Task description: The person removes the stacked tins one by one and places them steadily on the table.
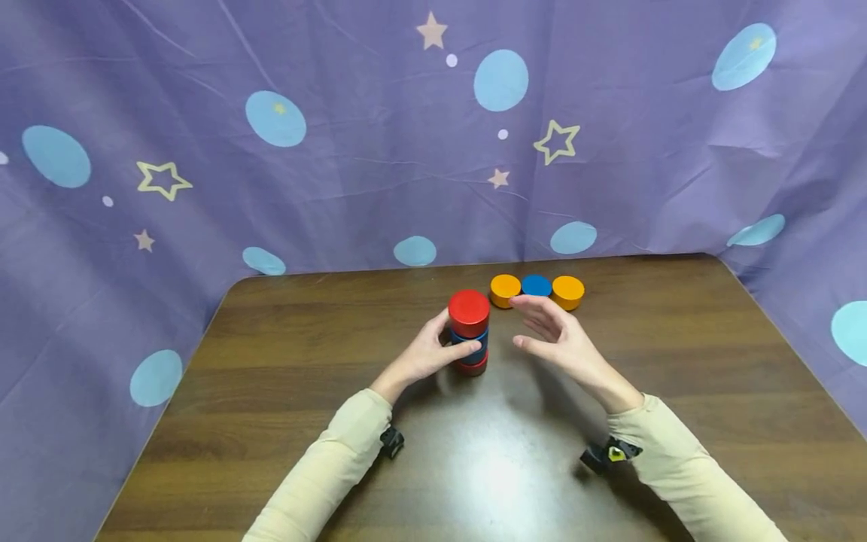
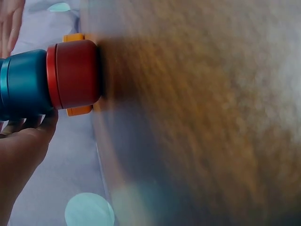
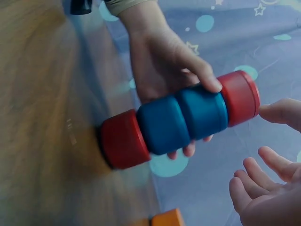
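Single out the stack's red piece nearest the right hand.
The top red piece, close to the right hand in the right wrist view; the bottom red piece is farther off, with two blue pieces between them.

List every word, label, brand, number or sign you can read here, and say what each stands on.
No readable text in any view.
Stack in the left hand: no lettering visible.
Orange discs and blue disc: none visible.
Backdrop: only printed stars, ovals and dots, no words.
Yellow patch on the right wrist's black device: too small to tell whether it bears any marking.
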`<state>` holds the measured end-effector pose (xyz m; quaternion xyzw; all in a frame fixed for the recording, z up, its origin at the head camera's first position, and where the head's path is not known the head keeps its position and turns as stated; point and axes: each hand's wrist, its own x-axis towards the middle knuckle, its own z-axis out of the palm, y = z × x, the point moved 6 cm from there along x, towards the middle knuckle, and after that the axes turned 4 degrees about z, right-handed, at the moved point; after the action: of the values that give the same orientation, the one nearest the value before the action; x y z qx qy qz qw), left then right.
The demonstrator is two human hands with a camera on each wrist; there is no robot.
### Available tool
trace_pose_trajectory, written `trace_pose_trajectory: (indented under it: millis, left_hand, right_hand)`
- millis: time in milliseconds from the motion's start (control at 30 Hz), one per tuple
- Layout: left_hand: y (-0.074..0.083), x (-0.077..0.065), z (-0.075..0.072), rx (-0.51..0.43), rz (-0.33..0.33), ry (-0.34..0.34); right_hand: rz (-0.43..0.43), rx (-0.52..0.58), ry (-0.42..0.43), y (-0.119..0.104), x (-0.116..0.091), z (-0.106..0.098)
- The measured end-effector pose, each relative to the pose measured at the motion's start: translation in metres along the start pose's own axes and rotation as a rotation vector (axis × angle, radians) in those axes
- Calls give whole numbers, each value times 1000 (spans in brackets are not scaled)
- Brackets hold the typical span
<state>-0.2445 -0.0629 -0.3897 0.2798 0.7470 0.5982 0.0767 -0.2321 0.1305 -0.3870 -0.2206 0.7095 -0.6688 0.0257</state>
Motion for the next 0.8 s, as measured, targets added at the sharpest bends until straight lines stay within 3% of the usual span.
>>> trace_pose_trajectory:
  millis: [300, 600, 800]
  left_hand:
    - [-1, 1, 2, 2, 20, -7]
    - [-2, -1, 2, 1, 28, -7]
    - [-26, 2, 2, 3, 38, 1]
  right_hand:
    - [-55, 35, -64, -22, 19, 17]
    - [-79, -30, -139, -34, 34, 34]
    - [-13, -53, -141, -28, 37, 40]
